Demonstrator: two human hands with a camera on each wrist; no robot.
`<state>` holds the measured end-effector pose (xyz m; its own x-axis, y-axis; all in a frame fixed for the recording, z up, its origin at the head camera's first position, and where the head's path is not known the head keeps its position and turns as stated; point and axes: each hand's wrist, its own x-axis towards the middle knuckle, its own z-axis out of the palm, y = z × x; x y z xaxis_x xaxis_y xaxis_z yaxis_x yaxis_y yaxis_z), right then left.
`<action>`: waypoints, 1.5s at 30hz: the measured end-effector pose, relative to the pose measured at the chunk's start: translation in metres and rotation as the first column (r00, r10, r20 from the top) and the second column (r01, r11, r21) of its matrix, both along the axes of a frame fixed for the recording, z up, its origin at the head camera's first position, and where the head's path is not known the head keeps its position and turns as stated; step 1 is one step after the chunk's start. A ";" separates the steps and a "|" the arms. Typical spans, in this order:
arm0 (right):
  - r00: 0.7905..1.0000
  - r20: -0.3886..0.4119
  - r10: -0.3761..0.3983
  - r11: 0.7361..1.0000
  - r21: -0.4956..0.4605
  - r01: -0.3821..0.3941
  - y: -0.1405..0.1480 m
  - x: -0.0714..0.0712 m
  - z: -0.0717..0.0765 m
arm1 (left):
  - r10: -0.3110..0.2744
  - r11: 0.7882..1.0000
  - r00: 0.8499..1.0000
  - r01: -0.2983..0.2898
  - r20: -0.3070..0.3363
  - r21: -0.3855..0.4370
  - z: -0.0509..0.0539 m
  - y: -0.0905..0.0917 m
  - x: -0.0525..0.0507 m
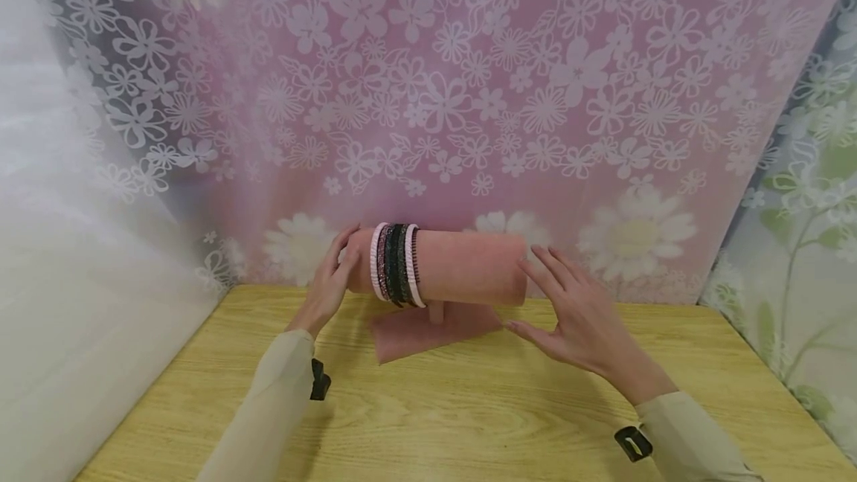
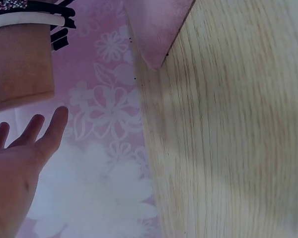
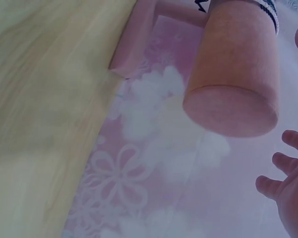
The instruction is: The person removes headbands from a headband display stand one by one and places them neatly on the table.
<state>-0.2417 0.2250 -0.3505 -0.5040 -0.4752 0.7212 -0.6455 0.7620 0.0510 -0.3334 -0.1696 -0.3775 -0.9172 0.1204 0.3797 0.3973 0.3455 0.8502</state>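
A pink padded cylinder (image 1: pixel 472 266) lies level on a short post above a flat pink base (image 1: pixel 438 332), forming a display stand on the table. Around its left half sit several headbands (image 1: pixel 396 265), pale pink at the outer sides, black and glittery between; one shows small teeth. At the cylinder's left end is my left hand (image 1: pixel 326 285), fingers extended; in the left wrist view a gap separates the fingertips from the cylinder (image 2: pixel 20 67). Beside the right end my right hand (image 1: pixel 582 315) spreads its fingers, holding nothing. Its thumb tip is near the base's right corner.
A wood-grain table (image 1: pixel 402 415) carries the stand. Right behind it hangs a pink flowered sheet (image 1: pixel 435 95). A whitish sheet (image 1: pixel 80 244) borders the left side and a green-patterned one (image 1: pixel 803 259) the right. Black straps with buckles (image 1: pixel 633 443) hang at both sleeves.
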 end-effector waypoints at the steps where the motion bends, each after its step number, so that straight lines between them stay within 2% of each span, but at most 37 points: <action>1: 1.000 -0.001 0.005 1.000 0.004 -0.005 -0.002 -0.002 0.002 | -0.001 1.000 1.000 0.001 0.013 0.008 0.004 0.003 0.002; 6: 0.999 0.033 0.039 0.999 0.026 -0.040 -0.012 -0.010 0.009 | -0.002 0.997 0.998 -0.003 0.066 0.080 0.022 0.014 0.015; 10: 0.996 0.057 0.070 0.997 0.022 -0.071 -0.020 -0.017 0.013 | 0.015 0.992 0.997 -0.025 0.072 0.128 0.010 0.014 0.003; 13: 0.994 0.063 0.087 0.996 0.026 -0.088 -0.025 -0.022 0.014 | 0.043 0.991 0.998 -0.049 0.043 0.127 -0.003 0.012 -0.005; 15: 0.993 0.066 0.102 0.994 0.032 -0.105 -0.028 -0.025 0.014 | 0.071 0.991 0.997 -0.073 0.020 0.110 -0.008 0.010 -0.005; 20: 0.987 0.092 0.133 0.990 0.041 -0.137 -0.035 -0.033 0.015 | 0.108 0.989 0.994 -0.104 -0.028 0.108 -0.012 0.007 -0.003; 27: 0.982 0.128 0.138 0.990 0.022 -0.142 -0.040 -0.039 0.015 | 0.081 0.985 0.995 -0.073 -0.049 0.155 -0.014 0.001 -0.003; 33: 0.986 0.115 0.121 0.990 0.061 -0.129 -0.049 -0.045 0.023 | 0.091 0.991 0.992 -0.081 -0.090 0.102 -0.012 -0.006 -0.002; 37: 0.989 0.112 0.095 0.987 0.119 -0.109 -0.062 -0.049 0.033 | 0.067 0.997 0.991 -0.063 -0.116 0.041 -0.011 -0.009 -0.004; 42: 0.988 0.114 0.101 0.978 0.169 -0.119 -0.084 -0.060 0.042 | 0.052 0.996 0.980 -0.065 -0.193 -0.060 -0.011 -0.011 -0.010; 45: 0.985 0.145 0.095 0.975 0.185 -0.121 -0.095 -0.065 0.044 | 0.045 0.991 0.974 -0.071 -0.222 -0.110 -0.013 -0.012 -0.013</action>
